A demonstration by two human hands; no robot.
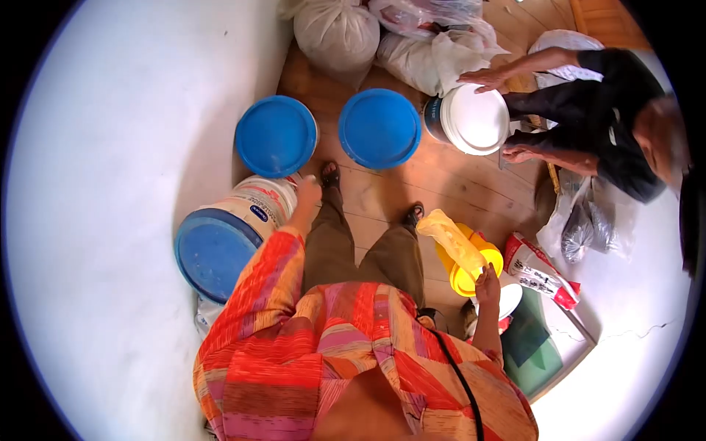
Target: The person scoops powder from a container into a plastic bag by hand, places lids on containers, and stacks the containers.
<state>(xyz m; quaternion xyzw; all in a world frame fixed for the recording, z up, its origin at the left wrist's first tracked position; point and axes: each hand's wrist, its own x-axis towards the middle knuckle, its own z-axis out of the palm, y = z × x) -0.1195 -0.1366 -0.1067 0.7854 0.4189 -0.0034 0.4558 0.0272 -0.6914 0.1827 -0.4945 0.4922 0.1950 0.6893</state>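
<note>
Pale wall [132, 147] down the left side, brown plank floor [368, 202] running to the far side; tight corner, goods close on both sides. Far right, a co-worker in dark clothes [624, 110] sits or crouches, one hand [482, 78] at the lid of a white, round plastic bucket [478, 121], the other hand [521, 153] beside it. Far side: a bulging white sack [338, 40]. Two round, blue-lidded tubs, one far left [276, 137] and one at far centre [379, 128], stand on the boards. Left, against the wall, a larger blue lid [218, 253], with a white plastic container with red print [259, 197] just beyond. Right: a red-and-white printed sack [540, 270], near a bright yellow, round plastic bucket [462, 284]. Smaller: a long, limp, translucent yellow bag [452, 239], plastic by its look, over the yellow bucket in this view; gap between them cannot be judged. Right hand [487, 285] pinches its near end. From there the bag lies far and left, long axis slanting from near right to far left. Left hand [309, 192] is well apart across the wearer's legs, by the printed container; blurred, so grip and contact cannot be told. Right hand plainly the nearer.
</note>
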